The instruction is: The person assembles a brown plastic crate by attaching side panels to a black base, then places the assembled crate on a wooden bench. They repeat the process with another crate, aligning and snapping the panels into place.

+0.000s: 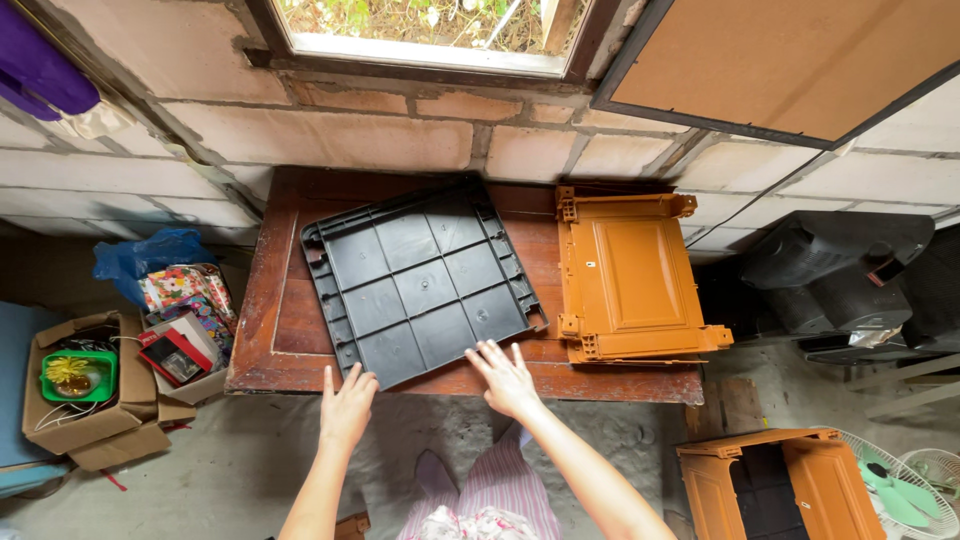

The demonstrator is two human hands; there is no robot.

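Wall: pale block wall point(330, 135) ran behind everything, with a window point(430, 30) at the top and a brown board point(790, 60) leaning at upper right.
Tabletop: a dark red-brown wooden tabletop point(280, 320) stood against the wall and carried both panels.
Black panel: a square black plastic panel point(420, 280) with a ribbed grid lay flat on the tabletop, turned at a slant — its near edge reached the tabletop's front edge.
Orange panel: an orange plastic panel point(625, 275) lay just beside the black one, to its right.
Orange cabinet part: another orange piece point(770, 485) stood on the floor at lower right.
Cardboard box: an open box point(85, 390) of small items sat on the floor at left.
Right hand: the right hand point(508, 380) lay with its grip spread, fingertips touching the black panel's near edge.
Left hand: the left hand point(347, 405) hovered with its grip spread and holding nothing — just beside the panel's near left corner.
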